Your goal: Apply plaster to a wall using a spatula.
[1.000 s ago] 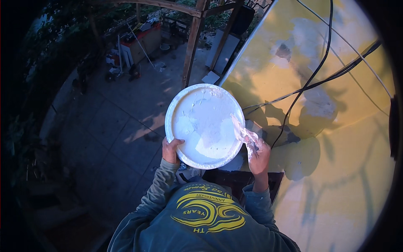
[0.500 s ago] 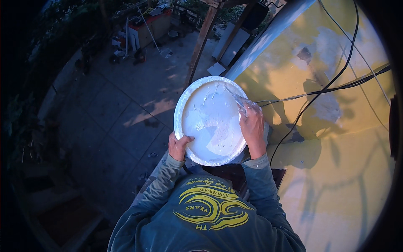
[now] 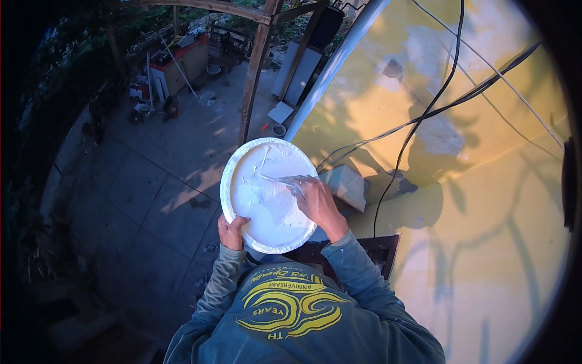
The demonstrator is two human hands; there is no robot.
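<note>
Yellow wall (image 3: 485,200) filling the right side here, patched with pale smears and crossed by black cables (image 3: 426,114), while down on the left a paved floor (image 3: 124,194) lies mostly in shade, a wooden post (image 3: 256,73) rising at the top centre. And centre stage, it's the round white tray (image 3: 226,188), held out in front of the dark shirt (image 3: 206,333) with its yellow print, white paste (image 3: 273,212) spread across the inside! The left hand (image 3: 231,232) has the near left edge, thumb hooked over the rim, the other fingers mostly hidden around the outside. Over on the other flank, the right hand (image 3: 318,203) reaches across the rim, fingers curled tight around a smeared spreading tool (image 3: 276,178), its thin end pointing left over the paste; whether the tip touches, you cannot tell from here. Just right of the tray, near that right hand, sits a pale block (image 3: 347,185), and far up the floor, an orange-and-white cabinet (image 3: 182,68) with clutter on top.
</note>
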